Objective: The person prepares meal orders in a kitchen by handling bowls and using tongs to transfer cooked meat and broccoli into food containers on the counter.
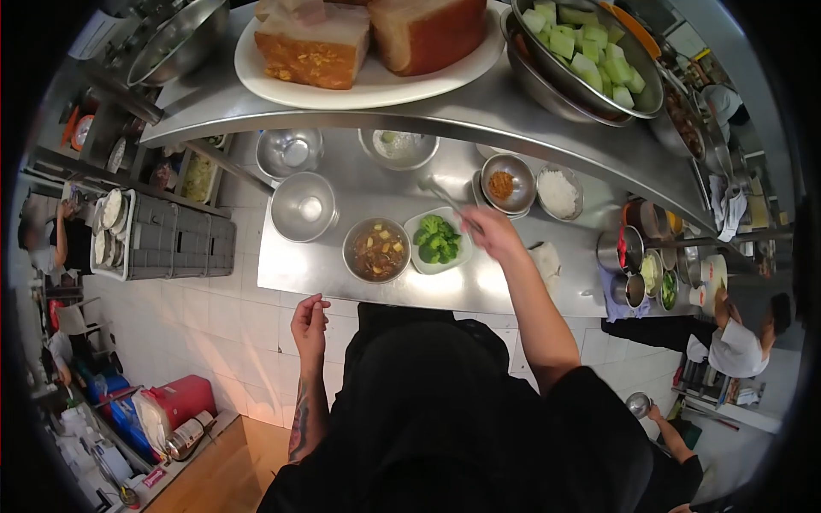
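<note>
My right hand (pixel 491 232) is closed around the handle of a thin metal utensil (pixel 451 203), whose far end lies over the steel table behind the broccoli. Just left of that hand is a white dish of broccoli (pixel 437 239). Beside the dish stands a metal bowl of brown sauce with chunks (pixel 376 250). My left hand (pixel 310 327) hangs in front of the table edge, fingers curled together, with nothing visible in it. Farther back are a small bowl of orange-brown paste (pixel 508 184) and a bowl of white powder or grains (pixel 560 193).
A steel shelf (pixel 479 120) crosses above the table, bearing a platter of meat (pixel 312 51) and a bowl of cut green pieces (pixel 590 56). Empty metal bowls (pixel 304 207) stand at the table's left. At right, a co-worker (pixel 737 346) is near several containers.
</note>
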A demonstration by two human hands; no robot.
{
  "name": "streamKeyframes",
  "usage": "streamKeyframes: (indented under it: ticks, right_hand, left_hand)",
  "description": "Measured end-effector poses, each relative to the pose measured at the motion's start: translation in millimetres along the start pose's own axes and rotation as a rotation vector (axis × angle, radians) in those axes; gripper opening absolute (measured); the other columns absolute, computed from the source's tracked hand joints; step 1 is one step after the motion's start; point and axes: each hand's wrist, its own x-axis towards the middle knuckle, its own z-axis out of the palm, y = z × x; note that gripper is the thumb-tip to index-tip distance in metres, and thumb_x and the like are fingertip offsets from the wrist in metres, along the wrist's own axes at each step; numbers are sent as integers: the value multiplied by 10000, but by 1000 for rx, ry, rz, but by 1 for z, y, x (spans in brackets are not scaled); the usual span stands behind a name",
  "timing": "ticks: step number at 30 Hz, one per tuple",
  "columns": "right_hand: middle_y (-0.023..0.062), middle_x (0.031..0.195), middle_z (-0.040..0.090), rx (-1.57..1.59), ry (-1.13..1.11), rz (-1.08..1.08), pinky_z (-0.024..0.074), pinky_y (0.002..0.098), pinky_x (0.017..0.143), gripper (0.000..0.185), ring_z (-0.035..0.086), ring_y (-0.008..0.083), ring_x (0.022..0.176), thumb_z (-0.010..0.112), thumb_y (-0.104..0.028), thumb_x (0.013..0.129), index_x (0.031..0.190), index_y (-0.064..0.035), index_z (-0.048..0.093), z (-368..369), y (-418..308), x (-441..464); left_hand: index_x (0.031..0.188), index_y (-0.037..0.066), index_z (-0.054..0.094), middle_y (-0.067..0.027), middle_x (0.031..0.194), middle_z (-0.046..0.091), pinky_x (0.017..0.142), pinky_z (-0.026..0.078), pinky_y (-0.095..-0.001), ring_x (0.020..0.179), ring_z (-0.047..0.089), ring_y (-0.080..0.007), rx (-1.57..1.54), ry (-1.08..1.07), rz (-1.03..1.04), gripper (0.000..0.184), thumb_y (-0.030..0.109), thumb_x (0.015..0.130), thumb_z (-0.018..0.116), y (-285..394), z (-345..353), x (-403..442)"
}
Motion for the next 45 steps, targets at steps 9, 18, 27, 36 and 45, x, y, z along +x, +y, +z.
streamKeyframes:
  ticks: [9,18,27,36,45]
  right_hand:
    - [21,709,625,116,44,380,196,225,338,281,300,40,378,566,-228,982,1065,9,692,-46,52,-82]
    - [160,934,725,-1256,379,-512,534,478,783,312,683,381,887,651,-379,859,1004,-119,742,62,-65,39]
    - [161,865,711,-1469,333,-846,541,497,778,242,678,382,841,648,-247,835,995,-85,730,63,-56,161]
    - [50,842,731,-553,19,-300,527,250,711,282,647,82,743,692,-107,930,1156,62,696,-41,25,-16]
    - [66,929,756,-1023,12,-303,535,326,739,339,699,185,786,759,-156,841,1178,-135,736,-60,-7,-25]
  left_hand:
    - [1171,13,638,-45,965,697,577,392,-186,666,476,-35,14,-87,32,204,111,1011,560,23,21,25]
    - [1179,8,631,-48,969,691,591,392,-189,671,466,-31,-17,-100,79,204,103,1015,557,29,32,34]
    - [1174,13,636,-39,965,696,596,399,-192,677,480,-37,5,-50,31,203,102,1006,564,18,19,10]
    - [1165,14,644,-33,950,703,568,396,-186,654,483,-33,-20,-39,-24,204,112,1002,570,3,11,8]
    - [1172,19,642,-28,953,697,595,398,-184,673,472,-33,30,-174,67,199,107,1010,565,22,37,36]
